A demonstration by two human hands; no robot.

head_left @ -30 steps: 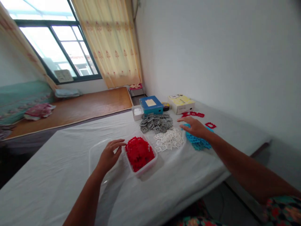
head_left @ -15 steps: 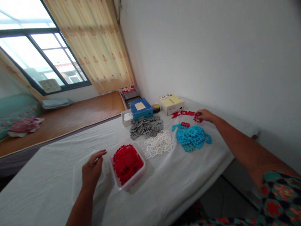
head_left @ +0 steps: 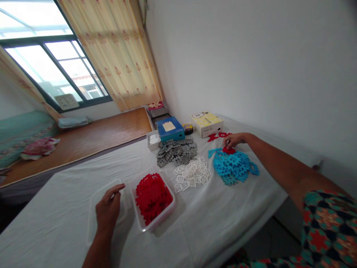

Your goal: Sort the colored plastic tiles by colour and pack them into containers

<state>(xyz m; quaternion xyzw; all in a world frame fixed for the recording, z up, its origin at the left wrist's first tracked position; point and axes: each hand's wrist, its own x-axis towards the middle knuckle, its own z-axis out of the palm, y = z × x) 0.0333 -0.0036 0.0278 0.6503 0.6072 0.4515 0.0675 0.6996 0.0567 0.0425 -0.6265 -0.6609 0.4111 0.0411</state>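
Nearest to me, my left hand (head_left: pixel 108 206) is hanging over the clear lid (head_left: pixel 93 212) on the white-covered table (head_left: pixel 61 197), its fingers loosely bent and apparently holding nothing. Just beside it, the plastic tub (head_left: pixel 161 221) is standing with its heap of red interlocking pieces (head_left: pixel 152 197). Beyond the tub, the white lattice pieces (head_left: pixel 193 173) are lying in a pile, and to their right, the blue interlocking pieces (head_left: pixel 232 166) are forming another. Here is the change: my right hand (head_left: pixel 233 140) is no longer stretching beyond the blue pile; it is now pinching red plastic (head_left: pixel 229 150) at the pile's top. Whether I am gripping one piece or several, I cannot tell. I am judging that the scattered red ones are coming together in my fingers, while farther away, loose red pieces (head_left: pixel 212 137) are still lying before the yellow-and-white box (head_left: pixel 206 124).
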